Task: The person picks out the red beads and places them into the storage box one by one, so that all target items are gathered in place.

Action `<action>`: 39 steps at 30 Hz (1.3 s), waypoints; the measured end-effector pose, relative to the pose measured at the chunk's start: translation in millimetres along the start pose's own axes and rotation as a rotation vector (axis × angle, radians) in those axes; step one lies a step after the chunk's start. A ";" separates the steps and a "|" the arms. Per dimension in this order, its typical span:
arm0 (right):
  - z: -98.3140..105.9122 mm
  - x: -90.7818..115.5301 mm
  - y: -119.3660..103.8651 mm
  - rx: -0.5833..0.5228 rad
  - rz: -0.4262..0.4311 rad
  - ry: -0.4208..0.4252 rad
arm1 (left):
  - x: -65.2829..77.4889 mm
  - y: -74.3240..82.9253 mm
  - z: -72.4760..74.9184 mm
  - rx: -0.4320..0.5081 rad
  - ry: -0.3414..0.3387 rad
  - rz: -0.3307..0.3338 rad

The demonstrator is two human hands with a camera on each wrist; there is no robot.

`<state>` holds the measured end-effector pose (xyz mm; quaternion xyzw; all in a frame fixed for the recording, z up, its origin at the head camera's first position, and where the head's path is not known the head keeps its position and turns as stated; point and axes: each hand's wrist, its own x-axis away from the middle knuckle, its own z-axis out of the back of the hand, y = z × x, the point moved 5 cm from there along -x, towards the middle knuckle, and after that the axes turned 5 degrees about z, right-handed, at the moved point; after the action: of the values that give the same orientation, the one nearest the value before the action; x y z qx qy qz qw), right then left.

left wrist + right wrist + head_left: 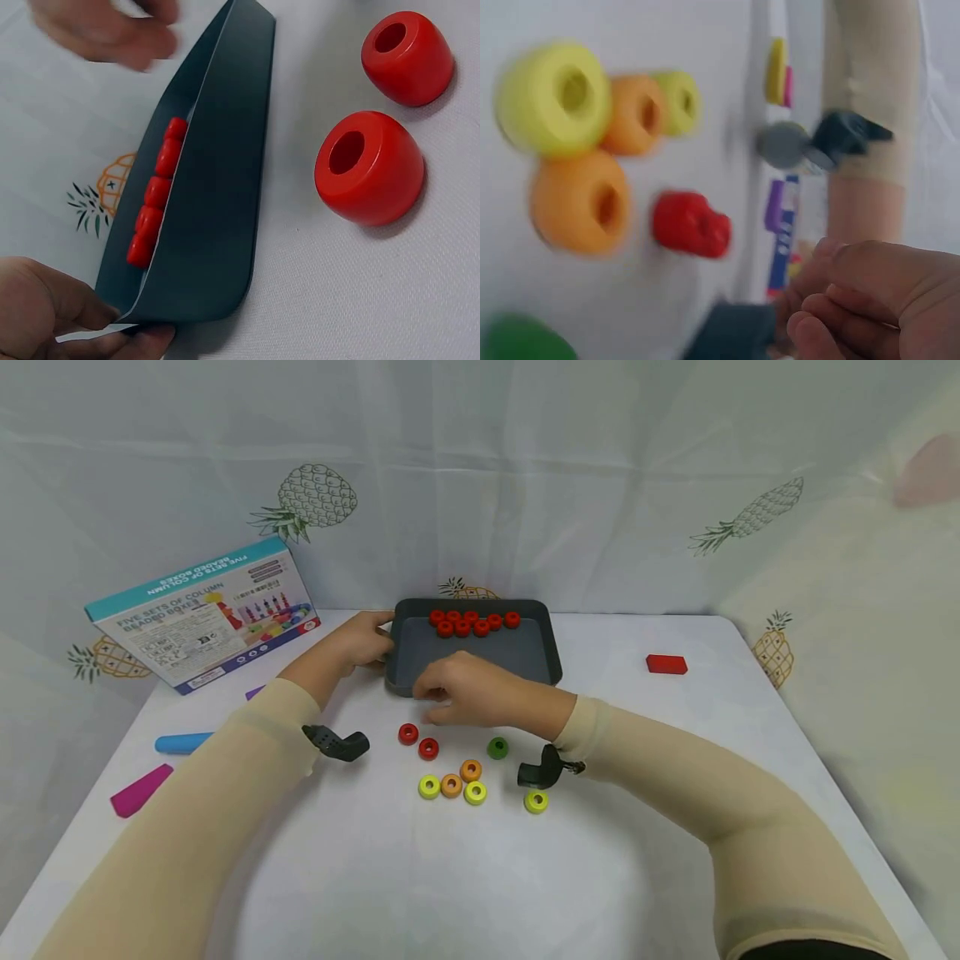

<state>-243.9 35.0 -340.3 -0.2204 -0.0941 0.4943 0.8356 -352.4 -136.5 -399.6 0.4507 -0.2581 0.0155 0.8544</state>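
Observation:
A dark grey tray (pixel 525 652) stands at the back middle of the table, with several red beads (pixel 482 628) along its far side. My left hand (pixel 365 639) grips the tray's left edge; the left wrist view shows thumb and fingers pinching its corner. Over the tray's front rim is my right hand (pixel 472 689), fingers loosely bent and nothing visible in them. Two loose red beads (pixel 382 180) lie on the cloth before the tray. Nearer me are orange beads (pixel 570 202), yellow beads (pixel 532 105) and a green bead (pixel 497 748).
At the back left leans a printed box (pixel 210 618). Beside my left arm lie a blue piece (pixel 182 743) and a magenta piece (pixel 141 791), partly covered by the sleeve. A red block (pixel 666 664) lies toward the right. A patterned curtain hangs behind the table.

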 end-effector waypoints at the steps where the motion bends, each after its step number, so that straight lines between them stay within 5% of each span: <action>1: -5.8 0.4 -0.6 -0.009 -0.002 -0.015 | -0.4 -0.3 0.0 0.002 -0.001 0.001; 10: -48.1 4.1 -0.3 -0.032 -0.021 -0.101 | -1.4 -1.6 -0.1 0.010 0.001 0.018; 23: -58.6 4.1 -2.3 0.037 -0.044 -0.178 | -1.6 -2.0 0.1 0.019 0.002 0.019; 39: -11.9 2.6 -2.5 0.064 -0.014 -0.054 | -1.2 -2.4 0.6 0.023 0.002 0.011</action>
<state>-236.2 33.0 -349.8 -0.1796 -0.1023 0.4972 0.8427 -353.1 -138.1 -401.7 0.4592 -0.2595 0.0237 0.8492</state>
